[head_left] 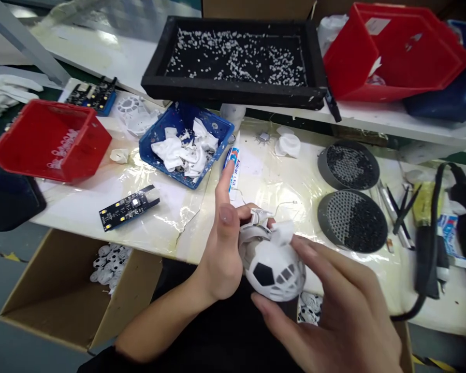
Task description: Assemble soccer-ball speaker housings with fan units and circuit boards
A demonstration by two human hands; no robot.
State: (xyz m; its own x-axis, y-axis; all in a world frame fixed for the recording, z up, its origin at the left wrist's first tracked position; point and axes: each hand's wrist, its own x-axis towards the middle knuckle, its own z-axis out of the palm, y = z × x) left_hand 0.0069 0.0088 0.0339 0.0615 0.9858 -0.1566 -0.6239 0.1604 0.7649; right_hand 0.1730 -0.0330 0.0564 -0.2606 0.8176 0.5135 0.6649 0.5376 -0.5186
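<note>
A small white plastic toy football (277,269) is between my two hands, low in the middle of the view. It shows a black pentagon and a patch of grey slots, and its upper part gapes with white tabs standing up. My left hand (225,248) grips it from the left, the index finger stretched upward and the other fingers partly hidden behind it. My right hand (334,300) holds it from the right between thumb and fingers. A thin wire with a tiny end piece (294,202) lies on the table beyond. Just past my left fingertip lies a blue-and-white glue tube (235,171).
Blue bin (147,150) with crumpled tissue, red bin (87,166), and circuit board (128,208) are left. Two round grey trays (334,199) of black bits, tweezers (392,212) and a black cable (431,248) are right. A cardboard box (42,290) with football-patterned pieces stands below.
</note>
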